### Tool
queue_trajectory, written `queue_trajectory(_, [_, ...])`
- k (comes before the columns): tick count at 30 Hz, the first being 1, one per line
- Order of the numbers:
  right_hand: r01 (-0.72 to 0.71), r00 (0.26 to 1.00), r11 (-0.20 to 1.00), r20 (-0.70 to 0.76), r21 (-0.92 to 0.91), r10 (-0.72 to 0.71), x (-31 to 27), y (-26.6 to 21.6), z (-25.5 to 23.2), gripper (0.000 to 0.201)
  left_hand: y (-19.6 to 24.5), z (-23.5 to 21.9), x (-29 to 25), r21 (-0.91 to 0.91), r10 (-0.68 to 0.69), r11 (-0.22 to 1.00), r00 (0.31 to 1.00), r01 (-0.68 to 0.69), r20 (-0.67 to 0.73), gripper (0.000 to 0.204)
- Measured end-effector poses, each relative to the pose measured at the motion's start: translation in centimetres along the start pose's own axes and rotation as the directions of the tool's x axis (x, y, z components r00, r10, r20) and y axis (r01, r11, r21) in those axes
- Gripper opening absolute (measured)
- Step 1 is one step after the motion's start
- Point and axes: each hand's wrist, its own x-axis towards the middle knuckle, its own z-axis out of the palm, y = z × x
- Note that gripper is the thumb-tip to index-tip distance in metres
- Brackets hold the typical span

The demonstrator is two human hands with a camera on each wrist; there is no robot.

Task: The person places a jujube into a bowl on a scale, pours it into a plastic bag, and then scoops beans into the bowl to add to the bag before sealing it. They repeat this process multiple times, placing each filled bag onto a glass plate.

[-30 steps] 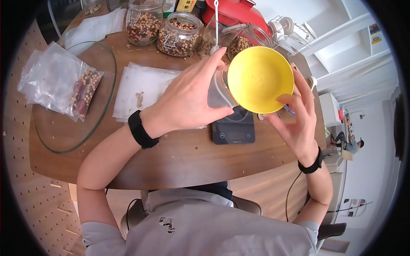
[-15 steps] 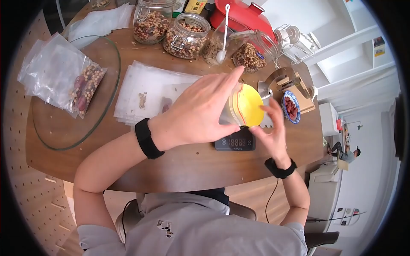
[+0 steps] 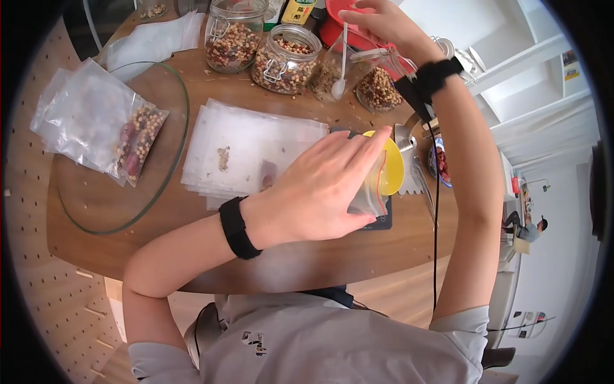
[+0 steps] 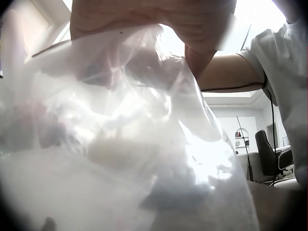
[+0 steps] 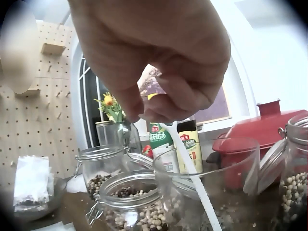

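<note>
My left hand (image 3: 313,185) grips a clear zip bag (image 3: 368,198) with a red seal line, between thumb and fingers. A yellow bowl (image 3: 393,166) sits at the bag's mouth, above the black kitchen scale (image 3: 385,221). In the left wrist view the crinkled plastic bag (image 4: 120,159) fills most of the picture. Stretched to the back, my right hand (image 3: 384,25) pinches the top of a long white spoon (image 3: 343,61). The spoon's lower end stands in a glass jar (image 5: 231,168); in the right wrist view curled fingers (image 5: 178,91) cover its tip.
Clip-top jars of mixed beans (image 3: 284,61) line the back beside a red pot (image 5: 260,130). Flat bags (image 3: 230,141) are stacked mid-table. A glass dish (image 3: 169,185) at left bears filled bags. A bowl of red pieces (image 3: 441,160) stands right.
My right hand has let go of the yellow bowl and reached up and back to the white spoon. The bowl has tipped toward the bag, which my left hand keeps holding.
</note>
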Motion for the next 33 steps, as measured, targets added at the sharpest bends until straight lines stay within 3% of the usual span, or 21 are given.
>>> queue_trajectory(3, [-0.024, 1.000, 0.949, -0.023, -0.314, 0.018, 4.2, 1.8, -0.7, 0.039, 0.1, -0.2, 0.1, -0.016, 0.008, 1.000, 1.000, -0.009, -0.016, 0.109])
queue_trajectory(6, [0.059, 0.989, 0.924, 0.146, -0.378, -0.003, 7.6, 4.9, -1.7, 0.034, 0.1, -0.4, 0.3, -0.023, 0.019, 1.000, 0.999, -0.020, -0.032, 0.110])
queue_trajectory(9, [0.212, 0.975, 0.884, 0.149, -0.416, -0.164, 7.0, 5.0, -2.1, 0.028, 0.0, -0.4, 0.3, -0.035, 0.028, 0.999, 0.998, -0.029, -0.049, 0.110])
queue_trajectory(12, [-0.091, 0.993, 0.900, 0.029, -0.425, 0.114, 4.4, 2.1, -2.2, 0.025, -0.3, 0.0, 0.1, -0.039, 0.029, 0.999, 0.999, -0.030, -0.042, 0.110])
queue_trajectory(13, [-0.041, 0.982, 0.898, 0.147, -0.438, 0.117, 6.2, 5.5, -4.8, 0.033, -0.3, 0.1, 0.1, -0.039, 0.028, 0.999, 0.999, -0.029, -0.040, 0.110])
queue_trajectory(16, [0.077, 0.993, 0.755, 0.114, -0.651, -0.003, 5.3, 5.8, -6.1, 0.031, -0.4, 0.1, 0.0, -0.022, 0.034, 0.999, 0.998, -0.035, -0.047, 0.110])
queue_trajectory(25, [0.153, 0.982, 0.793, 0.178, -0.590, -0.057, 3.3, 5.5, -5.6, 0.031, -0.3, 0.1, 0.0, -0.012, 0.023, 1.000, 0.999, -0.024, -0.033, 0.110])
queue_trajectory(28, [0.081, 0.982, 0.902, 0.190, -0.423, 0.001, 2.2, 3.9, -4.6, 0.030, -0.3, 0.2, 0.0, -0.014, 0.035, 0.999, 0.999, -0.035, -0.041, 0.110])
queue_trajectory(33, [-0.096, 0.991, 0.965, 0.072, -0.245, 0.117, 2.1, 5.5, -5.5, 0.029, -0.2, 0.0, 0.0, -0.010, 0.041, 0.999, 0.998, -0.042, -0.045, 0.110])
